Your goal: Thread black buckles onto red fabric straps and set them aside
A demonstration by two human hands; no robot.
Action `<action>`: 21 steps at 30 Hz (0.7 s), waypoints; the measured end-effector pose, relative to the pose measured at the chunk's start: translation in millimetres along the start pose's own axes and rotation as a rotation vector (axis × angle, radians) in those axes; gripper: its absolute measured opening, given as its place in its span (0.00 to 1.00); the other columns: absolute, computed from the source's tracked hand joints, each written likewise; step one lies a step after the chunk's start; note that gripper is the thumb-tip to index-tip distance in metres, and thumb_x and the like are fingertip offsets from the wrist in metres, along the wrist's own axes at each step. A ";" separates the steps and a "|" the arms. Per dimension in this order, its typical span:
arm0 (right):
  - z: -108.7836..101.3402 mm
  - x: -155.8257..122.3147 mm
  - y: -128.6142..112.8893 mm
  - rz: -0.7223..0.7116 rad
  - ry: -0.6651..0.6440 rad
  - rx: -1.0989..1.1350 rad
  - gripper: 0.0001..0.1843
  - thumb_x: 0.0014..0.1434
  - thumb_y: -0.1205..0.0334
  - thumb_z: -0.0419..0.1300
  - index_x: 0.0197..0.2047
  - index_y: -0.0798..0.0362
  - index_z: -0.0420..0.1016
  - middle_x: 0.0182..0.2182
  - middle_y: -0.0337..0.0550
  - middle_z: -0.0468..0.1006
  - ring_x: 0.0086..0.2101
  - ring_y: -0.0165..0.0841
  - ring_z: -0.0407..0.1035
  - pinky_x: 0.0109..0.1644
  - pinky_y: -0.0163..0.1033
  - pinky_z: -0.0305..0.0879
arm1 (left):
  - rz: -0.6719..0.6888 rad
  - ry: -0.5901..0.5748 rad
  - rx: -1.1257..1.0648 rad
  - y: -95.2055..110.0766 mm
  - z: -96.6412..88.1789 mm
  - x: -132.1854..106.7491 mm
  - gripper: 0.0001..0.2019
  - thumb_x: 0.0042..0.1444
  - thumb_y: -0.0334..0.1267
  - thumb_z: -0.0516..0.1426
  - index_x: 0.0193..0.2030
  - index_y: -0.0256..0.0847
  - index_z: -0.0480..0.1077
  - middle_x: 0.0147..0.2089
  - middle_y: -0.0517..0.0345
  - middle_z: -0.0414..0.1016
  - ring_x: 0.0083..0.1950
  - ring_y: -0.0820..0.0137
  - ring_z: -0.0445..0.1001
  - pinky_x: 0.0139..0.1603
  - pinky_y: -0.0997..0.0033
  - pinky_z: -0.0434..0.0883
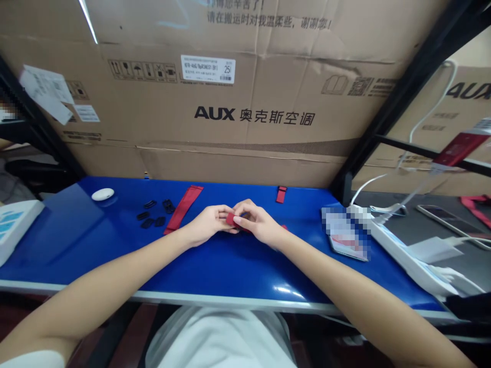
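My left hand [209, 223] and my right hand [256, 221] meet over the middle of the blue table [95, 240]. Both pinch the same small piece of red strap [231, 220] between their fingertips, and something dark shows at the strap's right end under my right fingers. A long red strap [183, 209] lies flat to the left of my left hand. Several black plastic buckles [152, 213] lie further left beside it. A short red strap piece [281, 194] rests near the back edge, beyond my right hand.
A white oval object [103, 194] sits at the back left. Large cardboard boxes [238, 117] wall off the rear. A white device [13, 225] sits at the left edge. A power strip [402, 250], white cables and a phone [447, 220] lie right.
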State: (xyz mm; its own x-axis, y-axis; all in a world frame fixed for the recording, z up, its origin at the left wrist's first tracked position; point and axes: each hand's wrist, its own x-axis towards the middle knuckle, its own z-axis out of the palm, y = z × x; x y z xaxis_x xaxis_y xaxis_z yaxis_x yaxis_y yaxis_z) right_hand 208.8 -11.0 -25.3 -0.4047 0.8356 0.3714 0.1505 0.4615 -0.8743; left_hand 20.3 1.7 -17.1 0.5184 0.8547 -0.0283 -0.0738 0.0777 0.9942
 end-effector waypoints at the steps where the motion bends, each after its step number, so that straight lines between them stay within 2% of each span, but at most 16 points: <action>1: -2.0 0.2 0.1 -0.010 -0.005 -0.021 0.11 0.59 0.53 0.61 0.32 0.51 0.72 0.45 0.45 0.68 0.48 0.37 0.64 0.50 0.43 0.61 | 0.004 0.014 0.046 -1.7 -0.6 1.0 0.17 0.38 0.27 0.69 0.37 0.35 0.72 0.35 0.55 0.79 0.38 0.67 0.79 0.43 0.65 0.77; 4: -7.5 0.6 -0.4 -0.030 -0.042 -0.101 0.08 0.58 0.58 0.60 0.29 0.52 0.72 0.47 0.47 0.67 0.51 0.39 0.63 0.53 0.45 0.59 | 0.050 0.100 0.233 -6.5 -3.8 3.6 0.13 0.41 0.24 0.65 0.36 0.34 0.73 0.32 0.54 0.79 0.33 0.67 0.79 0.38 0.66 0.77; 7: -6.9 0.4 -0.1 -0.048 -0.042 -0.217 0.07 0.56 0.65 0.58 0.26 0.53 0.69 0.42 0.45 0.67 0.44 0.35 0.65 0.49 0.43 0.61 | 0.135 0.178 0.432 -9.6 -6.2 3.9 0.10 0.44 0.26 0.62 0.36 0.36 0.74 0.31 0.54 0.78 0.30 0.68 0.78 0.35 0.68 0.76; 9: -3.3 0.1 0.0 -0.031 -0.019 -0.279 0.07 0.54 0.68 0.57 0.25 0.53 0.67 0.37 0.43 0.66 0.37 0.33 0.64 0.42 0.40 0.61 | 0.176 0.183 0.518 -11.1 -6.2 3.1 0.09 0.46 0.27 0.61 0.37 0.37 0.74 0.33 0.53 0.79 0.32 0.68 0.79 0.35 0.69 0.76; 13: 3.6 -0.4 -0.6 0.011 0.012 -0.361 0.08 0.53 0.68 0.57 0.24 0.52 0.63 0.33 0.41 0.64 0.31 0.31 0.62 0.34 0.38 0.59 | 0.208 0.180 0.603 -13.6 -4.3 1.4 0.09 0.47 0.29 0.61 0.37 0.38 0.75 0.34 0.52 0.80 0.34 0.66 0.79 0.36 0.69 0.76; 21: 5.3 -3.2 -3.5 -0.051 0.017 -0.414 0.08 0.54 0.71 0.57 0.25 0.53 0.63 0.33 0.40 0.64 0.30 0.29 0.62 0.34 0.36 0.60 | 0.257 0.158 0.651 -9.4 0.5 -4.7 0.08 0.52 0.32 0.58 0.39 0.38 0.76 0.37 0.54 0.80 0.36 0.67 0.79 0.40 0.68 0.77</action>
State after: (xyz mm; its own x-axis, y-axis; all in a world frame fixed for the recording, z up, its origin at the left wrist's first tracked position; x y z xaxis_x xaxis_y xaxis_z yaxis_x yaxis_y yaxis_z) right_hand 204.7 -16.9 -25.1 -0.4064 0.8117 0.4195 0.4820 0.5805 -0.6563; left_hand 19.0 -3.3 -26.2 0.4200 0.8726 0.2493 0.3714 -0.4159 0.8301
